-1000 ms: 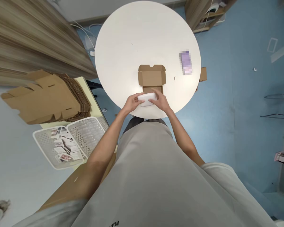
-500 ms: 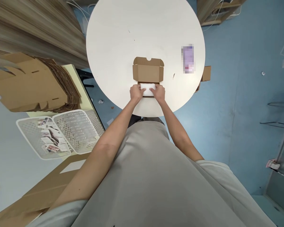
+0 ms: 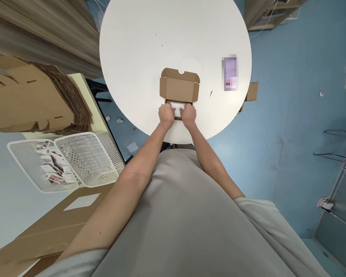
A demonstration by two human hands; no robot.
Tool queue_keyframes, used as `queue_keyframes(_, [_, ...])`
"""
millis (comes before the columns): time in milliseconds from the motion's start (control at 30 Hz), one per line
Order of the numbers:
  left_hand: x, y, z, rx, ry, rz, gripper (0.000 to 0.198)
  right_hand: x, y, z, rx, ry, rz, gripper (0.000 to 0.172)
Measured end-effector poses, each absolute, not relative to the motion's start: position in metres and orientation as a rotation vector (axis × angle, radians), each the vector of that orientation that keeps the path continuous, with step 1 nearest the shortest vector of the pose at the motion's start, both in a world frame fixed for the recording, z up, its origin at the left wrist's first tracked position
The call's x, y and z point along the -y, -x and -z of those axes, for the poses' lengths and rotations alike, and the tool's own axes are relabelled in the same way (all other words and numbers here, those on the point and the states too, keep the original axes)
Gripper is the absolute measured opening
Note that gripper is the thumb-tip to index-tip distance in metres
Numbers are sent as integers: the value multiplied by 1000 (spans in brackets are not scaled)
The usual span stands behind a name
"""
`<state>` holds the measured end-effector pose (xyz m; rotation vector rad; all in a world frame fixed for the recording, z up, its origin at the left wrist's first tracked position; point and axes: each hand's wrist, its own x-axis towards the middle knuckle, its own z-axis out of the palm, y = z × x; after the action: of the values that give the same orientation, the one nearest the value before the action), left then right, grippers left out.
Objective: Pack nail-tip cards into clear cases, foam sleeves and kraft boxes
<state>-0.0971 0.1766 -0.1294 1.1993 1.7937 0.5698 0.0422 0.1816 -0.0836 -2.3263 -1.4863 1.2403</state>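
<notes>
A small brown cardboard box lies near the front edge of the round white table, its lid folded back away from me. Inside its tray is a white wrapped packet. Both my hands are closed on this packet, fingers curled and thumbs toward each other. My left hand covers its left end, and my right hand covers its right end. The knuckles hide both ends of the packet and much of the box's side walls.
A pixelated purple item lies on the table's right side. To the left, a stack of flattened cardboard boxes and white plastic baskets rest on a pale yellow table. Another cardboard box shows beyond the table's right edge.
My hands have moved closer together over the packet, and their fingers have curled in more. The box's lid stays folded back. The whole view has shifted slightly.
</notes>
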Motion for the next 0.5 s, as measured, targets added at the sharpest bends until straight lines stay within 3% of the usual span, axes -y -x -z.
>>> queue_keyframes(233, [-187,88,124,-1813,-1242,-367,31,-191,-36,79,1597,2358,-1253,11])
queue_keyframes(500, [-224,150,111,-1811,-1268,-715,53,-211,-115,66,1516,2106,-1018,54])
